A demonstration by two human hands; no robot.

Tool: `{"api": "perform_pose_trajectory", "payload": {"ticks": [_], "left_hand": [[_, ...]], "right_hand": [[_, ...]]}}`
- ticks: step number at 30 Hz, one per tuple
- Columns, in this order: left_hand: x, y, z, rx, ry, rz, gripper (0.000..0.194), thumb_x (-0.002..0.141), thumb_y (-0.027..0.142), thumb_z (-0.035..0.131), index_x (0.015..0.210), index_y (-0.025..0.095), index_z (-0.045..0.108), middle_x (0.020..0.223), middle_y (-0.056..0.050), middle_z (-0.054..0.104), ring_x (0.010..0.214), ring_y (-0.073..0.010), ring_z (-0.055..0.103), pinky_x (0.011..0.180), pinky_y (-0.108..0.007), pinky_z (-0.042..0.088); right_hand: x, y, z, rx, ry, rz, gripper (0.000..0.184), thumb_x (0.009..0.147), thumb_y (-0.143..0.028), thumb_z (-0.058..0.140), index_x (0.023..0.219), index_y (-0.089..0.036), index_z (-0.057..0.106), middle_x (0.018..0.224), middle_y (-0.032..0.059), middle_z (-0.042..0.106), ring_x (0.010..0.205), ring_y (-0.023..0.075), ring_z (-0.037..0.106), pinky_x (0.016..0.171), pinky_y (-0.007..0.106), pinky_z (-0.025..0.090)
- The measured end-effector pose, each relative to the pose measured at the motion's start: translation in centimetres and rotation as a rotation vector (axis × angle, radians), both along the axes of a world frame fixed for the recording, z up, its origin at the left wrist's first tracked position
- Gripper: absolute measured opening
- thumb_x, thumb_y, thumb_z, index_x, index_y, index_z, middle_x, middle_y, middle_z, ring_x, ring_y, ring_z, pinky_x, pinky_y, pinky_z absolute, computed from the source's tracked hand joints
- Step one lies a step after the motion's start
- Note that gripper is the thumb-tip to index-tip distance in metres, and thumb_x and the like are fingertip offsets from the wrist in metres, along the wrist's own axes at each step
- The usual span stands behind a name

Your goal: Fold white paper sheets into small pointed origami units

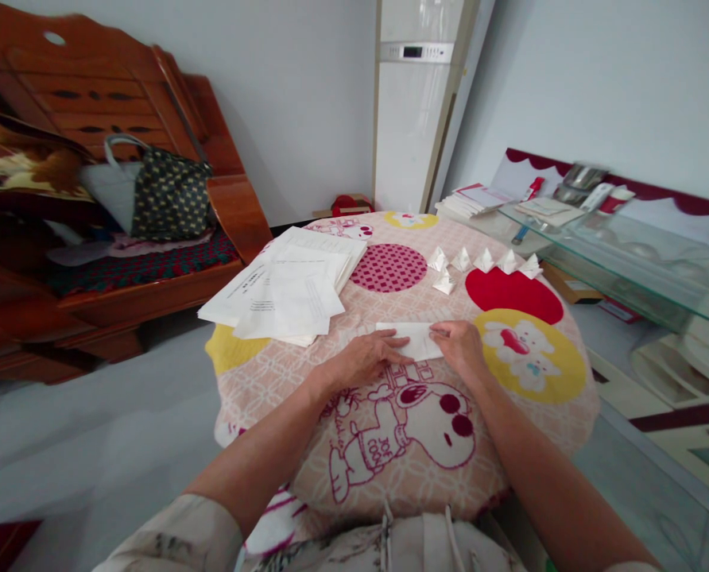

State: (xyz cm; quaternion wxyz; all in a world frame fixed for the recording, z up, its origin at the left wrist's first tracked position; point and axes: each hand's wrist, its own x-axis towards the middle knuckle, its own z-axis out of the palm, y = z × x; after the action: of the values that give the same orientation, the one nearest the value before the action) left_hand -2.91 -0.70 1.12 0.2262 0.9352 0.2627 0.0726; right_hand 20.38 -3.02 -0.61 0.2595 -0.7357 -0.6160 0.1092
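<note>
A folded strip of white paper (417,343) lies on the patterned tablecloth in front of me. My left hand (373,354) rests at the strip's left end, its fingers stretched out and apart on the paper. At the other end, my right hand (460,346) has its fingers drawn together on the paper's right edge. Beyond the hands, several small folded white paper pieces (443,281) stand in a row, one of them nearer to me. To the left sits a loose stack of printed sheets (288,290).
The round table wears a pink tablecloth (545,429) with cartoon figures. A glass-topped cabinet (646,254) adjoins it on the right, bearing papers (470,200), metal containers and a red cup. On the left, a wooden bench (152,278) holds a dark patterned bag (172,195).
</note>
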Motion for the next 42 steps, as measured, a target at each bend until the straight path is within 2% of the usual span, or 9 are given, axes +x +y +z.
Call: {"api": "perform_pose_trajectory", "payload": {"ticks": [3,7,10,13,16,18,27,34,42], "left_hand": [[0.0,-0.1,-0.1,-0.003,-0.031,0.005,0.062,0.081,-0.004,0.053,0.122,0.038,0.071,0.149,0.002,0.054,0.143,-0.027,0.044,0.115,-0.049,0.04],[0.1,-0.1,-0.2,0.009,-0.035,0.008,0.058,0.083,-0.002,0.054,0.121,0.038,0.072,0.148,0.002,0.055,0.143,-0.0265,0.044,0.115,-0.048,0.041],[0.0,-0.1,-0.1,0.014,-0.051,-0.003,0.057,0.084,-0.001,0.054,0.12,0.039,0.072,0.147,0.001,0.056,0.142,-0.0281,0.046,0.114,-0.049,0.042],[0.1,-0.1,0.0,0.017,-0.048,-0.019,0.059,0.083,-0.001,0.053,0.121,0.041,0.071,0.149,0.001,0.054,0.142,-0.0297,0.046,0.113,-0.05,0.042],[0.1,-0.2,0.1,0.026,-0.031,-0.029,0.059,0.084,0.0,0.054,0.123,0.041,0.07,0.151,0.001,0.052,0.142,-0.0302,0.045,0.113,-0.049,0.042],[0.1,-0.3,0.1,0.032,-0.028,-0.026,0.057,0.086,0.002,0.053,0.123,0.042,0.07,0.15,0.002,0.053,0.142,-0.0293,0.046,0.113,-0.047,0.041],[0.0,-0.2,-0.1,0.04,-0.026,-0.04,0.052,0.089,0.005,0.052,0.124,0.039,0.07,0.15,-0.001,0.054,0.143,-0.0297,0.044,0.113,-0.048,0.041],[0.1,-0.1,-0.3,0.102,0.041,-0.051,0.042,0.094,0.014,0.052,0.128,0.034,0.069,0.151,-0.004,0.052,0.143,-0.031,0.043,0.112,-0.047,0.043],[0.1,-0.1,-0.3,0.153,0.043,-0.065,0.039,0.096,0.02,0.053,0.129,0.034,0.068,0.15,-0.004,0.053,0.141,-0.0298,0.046,0.113,-0.045,0.041]], "right_hand": [[0.2,0.1,0.1,0.003,0.021,0.003,0.022,0.08,-0.024,0.065,0.094,-0.021,0.083,0.094,0.0098,0.08,0.09,0.0257,0.074,0.079,0.032,0.053],[0.1,-0.4,0.9,0.046,0.054,0.003,0.02,0.08,-0.022,0.062,0.087,-0.018,0.081,0.083,0.0076,0.079,0.075,0.0215,0.071,0.069,0.028,0.05],[-1.1,-1.3,1.9,0.079,0.01,0.08,0.019,0.082,-0.021,0.06,0.079,-0.018,0.078,0.074,0.0054,0.076,0.068,0.0185,0.067,0.064,0.026,0.045],[-2.8,-2.3,2.4,0.075,-0.151,0.156,0.018,0.084,-0.021,0.059,0.077,-0.019,0.076,0.076,0.0077,0.075,0.069,0.0187,0.065,0.064,0.027,0.042],[-4.0,-2.8,2.4,-0.012,-0.264,0.185,0.019,0.084,-0.02,0.059,0.075,-0.02,0.075,0.075,0.009,0.075,0.069,0.0197,0.064,0.061,0.028,0.037],[-4.2,-2.9,2.1,-0.085,-0.24,0.185,0.017,0.082,-0.017,0.06,0.075,-0.02,0.075,0.071,0.0078,0.074,0.066,0.0191,0.063,0.06,0.028,0.036],[-3.1,-2.1,2.1,-0.212,0.059,0.171,0.013,0.07,-0.01,0.063,0.071,-0.019,0.072,0.056,-0.0003,0.064,0.055,0.0145,0.056,0.055,0.025,0.035],[-1.6,-2.4,2.1,-0.187,0.086,0.169,0.014,0.066,-0.007,0.059,0.065,-0.016,0.07,0.058,0.0019,0.064,0.057,0.0137,0.055,0.055,0.024,0.035],[1.4,-2.7,2.4,-0.089,0.028,0.031,0.014,0.062,-0.008,0.056,0.058,-0.016,0.066,0.056,0.0022,0.063,0.055,0.0152,0.054,0.053,0.025,0.034]]}}
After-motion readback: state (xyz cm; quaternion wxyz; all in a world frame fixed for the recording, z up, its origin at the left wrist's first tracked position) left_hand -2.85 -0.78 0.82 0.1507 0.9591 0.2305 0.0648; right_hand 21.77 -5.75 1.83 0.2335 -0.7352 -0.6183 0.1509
